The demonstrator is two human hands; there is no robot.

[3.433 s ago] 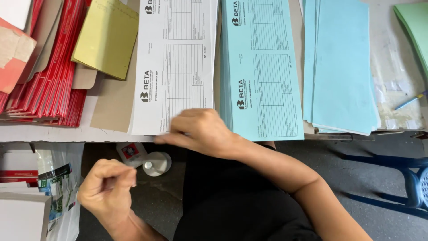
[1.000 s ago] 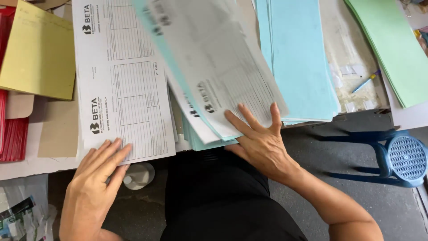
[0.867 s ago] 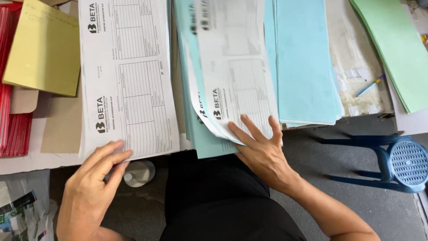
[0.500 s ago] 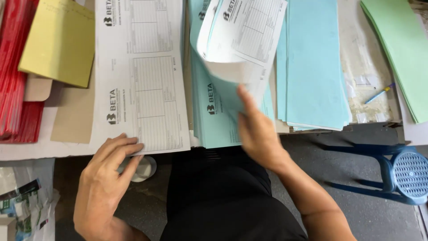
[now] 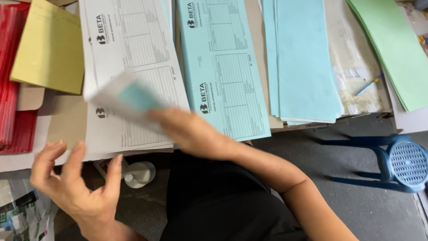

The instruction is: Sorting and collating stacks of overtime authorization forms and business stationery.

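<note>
Head view. Right hand (image 5: 189, 129) reaches across the white printed form stack (image 5: 129, 67) on the cardboard-covered surface (image 5: 67, 120). It appears to carry a loose sheet (image 5: 122, 100), white with a bluish patch, over that stack; motion blur smears both, so how the fingers pinch it cannot be made out. To the right lies the light blue printed form stack (image 5: 223, 67), then a plain pale blue paper stack (image 5: 305, 58), well apart from the hand. Left hand (image 5: 78, 183) hovers open off the near edge of the surface, fingers spread, holding nothing, just below the white stack's lower corner.

Around: a yellow paper pad (image 5: 47, 49) at the far left, red folders (image 5: 13, 76) beyond it, green sheets (image 5: 392, 49) at the far right, a blue pen (image 5: 369, 85) on clear plastic, a blue plastic stool (image 5: 403, 163) on the floor, and a small white round container (image 5: 139, 173) under the edge.

Risks, as judged: the sheet could land skewed or slide off the stack's near edge, since the left hand is not steadying the pile; a fast sweep might lift the top sheets.

Hidden or unclear: the right fingertips, the sheet's true colour and printing, the stacks' far ends cut off at the top, and the surface under the papers.
</note>
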